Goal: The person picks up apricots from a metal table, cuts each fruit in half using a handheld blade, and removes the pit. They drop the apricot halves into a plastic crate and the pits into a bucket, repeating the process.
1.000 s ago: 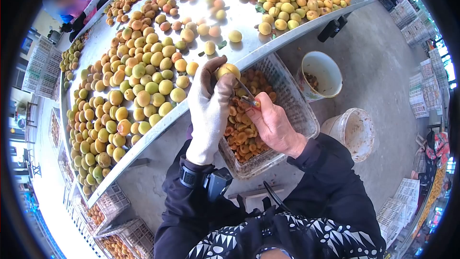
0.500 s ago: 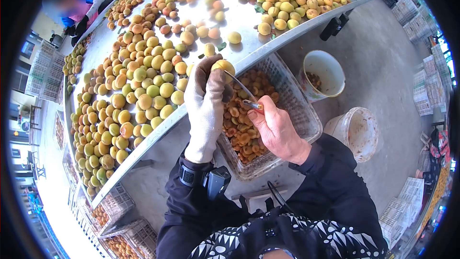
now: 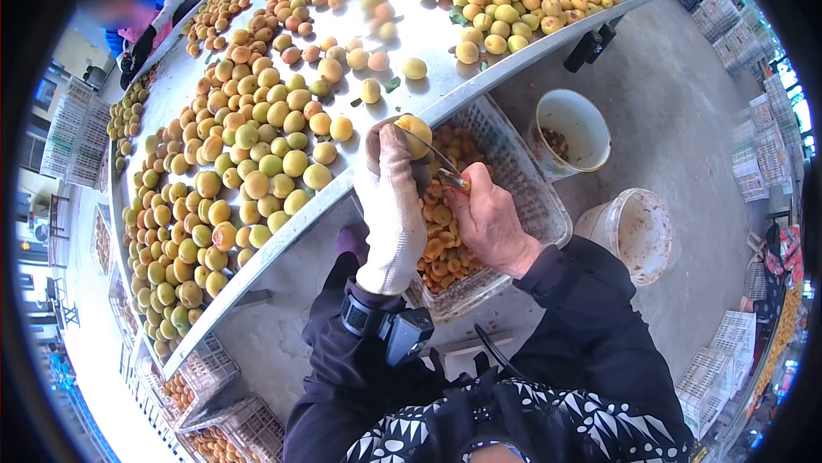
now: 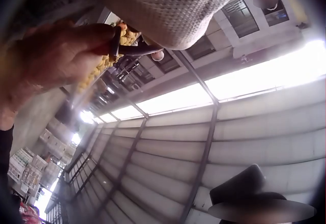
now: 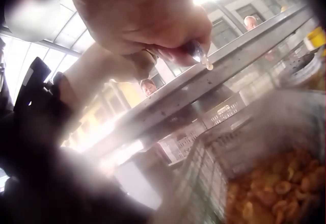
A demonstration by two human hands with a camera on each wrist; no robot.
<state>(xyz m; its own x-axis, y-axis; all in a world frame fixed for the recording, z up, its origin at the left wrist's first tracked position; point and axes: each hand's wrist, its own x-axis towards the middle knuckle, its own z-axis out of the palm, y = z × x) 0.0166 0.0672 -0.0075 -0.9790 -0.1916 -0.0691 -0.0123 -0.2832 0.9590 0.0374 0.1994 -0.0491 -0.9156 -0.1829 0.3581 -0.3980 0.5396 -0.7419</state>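
The gloved left hand [image 3: 394,210] grips a yellow apricot [image 3: 414,136] near the table's front edge, above the crate's far end. In the bare right hand [image 3: 494,221] is a small knife [image 3: 452,179], its thin curved blade against the fruit. Under both hands stands a plastic crate [image 3: 544,206] holding orange fruit pieces [image 3: 441,236]. From the left wrist view, the white glove [image 4: 170,10] is close and the right hand [image 4: 56,56] holds the dark blade [image 4: 137,49]. In the right wrist view the curled right hand [image 5: 147,20] hides most of the knife.
A metal table [image 3: 282,244] bears many whole apricots [image 3: 257,182]. Two buckets, one with scraps [image 3: 591,133] and one stained [image 3: 644,236], stand right of the crate. Crates [image 3: 233,429] of fruit sit below the table at left. Another person [image 3: 141,17] is at the table's far left.
The left hand has shifted slightly right and down and turned with the apricot. The blade has stayed at the fruit, and a foot now shows beside the left forearm.
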